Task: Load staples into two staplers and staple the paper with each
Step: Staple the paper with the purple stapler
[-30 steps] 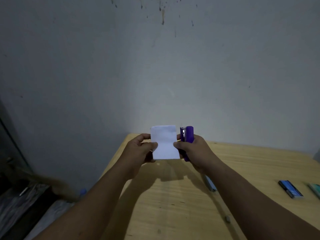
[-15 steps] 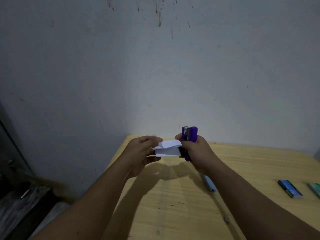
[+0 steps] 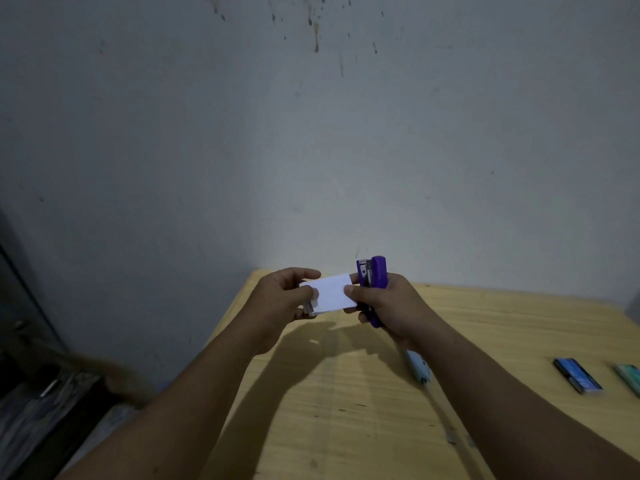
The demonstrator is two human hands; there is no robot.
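1. A small white paper [image 3: 332, 293] is held in the air above the far left corner of the table [image 3: 363, 410], between the two hands; its face is tilted toward the camera and a fold or second layer shows along its lower edge.
2. The paper's left end is pinched by the left hand [image 3: 282, 301] — thumb on the near face, fingers curled behind; a small grey object is seen at the lower fingers of that hand, but what it is cannot be told.
3. A purple stapler [image 3: 375, 284] is gripped upright in the right hand [image 3: 388, 306], its fingers curled round the body; the metal head points upward, above the knuckles, and the thumb is pressed on the paper's right end, just beside the stapler.
4. Whether the paper's edge lies inside the stapler's mouth cannot be told; the thumb hides that spot.
5. A light blue stapler [image 3: 419, 367] lies on the table below the right wrist, partly covered by the forearm.
6. Farther right, well apart from the hands, a blue box [image 3: 576, 375] lies on the wood; a green box [image 3: 628, 374] is cut off by the right edge of the view.
7. A grey wall [image 3: 311, 150] with dark stains near the top stands behind the table.
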